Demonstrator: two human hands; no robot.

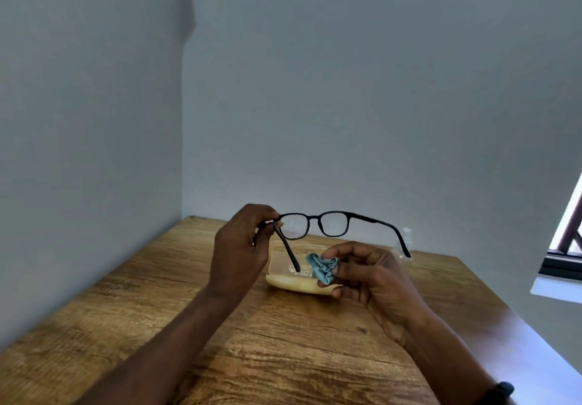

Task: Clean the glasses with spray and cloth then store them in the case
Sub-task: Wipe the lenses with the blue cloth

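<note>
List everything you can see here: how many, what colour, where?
glasses: 1, black, held up over the table
cloth: 1, blue, bunched in the right hand
case: 1, pale yellow, on the table behind the hands
spray bottle: 1, clear, white cap, table behind right hand, partly hidden
table: 1, brown wood, below everything
walls: 2, grey, meeting in a corner
window: 1, right edge, partly seen
wristband: 1, black, right wrist
left hand: 1, pinches the glasses' hinge
right hand: 1, holds the cloth
</note>
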